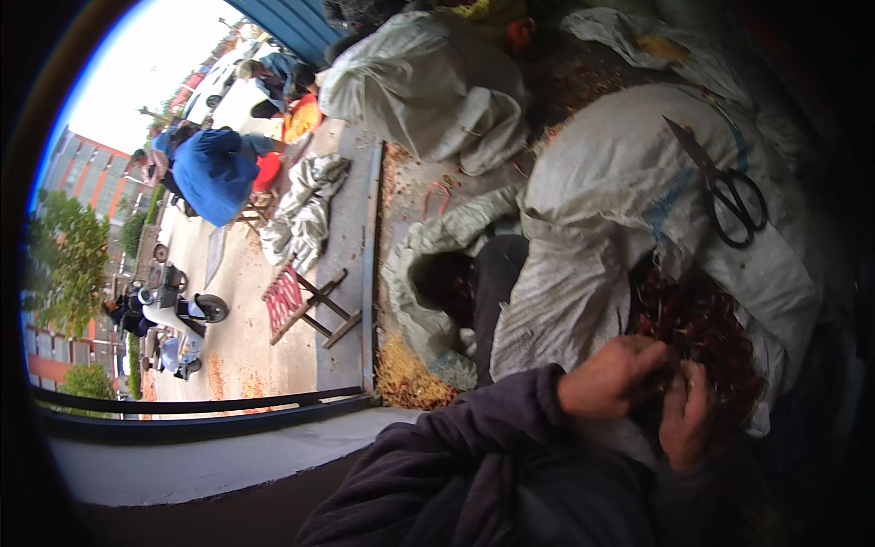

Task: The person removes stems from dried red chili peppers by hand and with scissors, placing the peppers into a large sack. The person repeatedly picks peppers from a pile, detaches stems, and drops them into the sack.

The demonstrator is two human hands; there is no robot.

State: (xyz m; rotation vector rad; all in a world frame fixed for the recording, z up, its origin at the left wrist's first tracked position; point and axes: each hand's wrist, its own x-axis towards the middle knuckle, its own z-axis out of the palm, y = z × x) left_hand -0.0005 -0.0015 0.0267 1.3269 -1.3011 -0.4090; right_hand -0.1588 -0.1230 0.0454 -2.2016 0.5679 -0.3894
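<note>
My left hand (612,377) and my right hand (686,414) meet with bent fingers and pinched fingertips. Something small seems to be between them, too blurred to name. Just beyond my fingers is a heap of dark red dried chillies (683,314), lying in the opening of a white woven sack (615,150). Black-handled scissors (735,205) rest on the sack, blades towards the far side. A fold of white woven sacking (560,301) covers part of my dark-trousered leg (500,287).
Left of my leg, an open greenish woven sack (417,301) holds dark red contents. Yellowish bits (407,376) lie by the door sill (370,273). Another white sack (424,89) stands beyond. Outside are a folding stool (307,308), crumpled sacks (307,205), a scooter (171,301) and several people.
</note>
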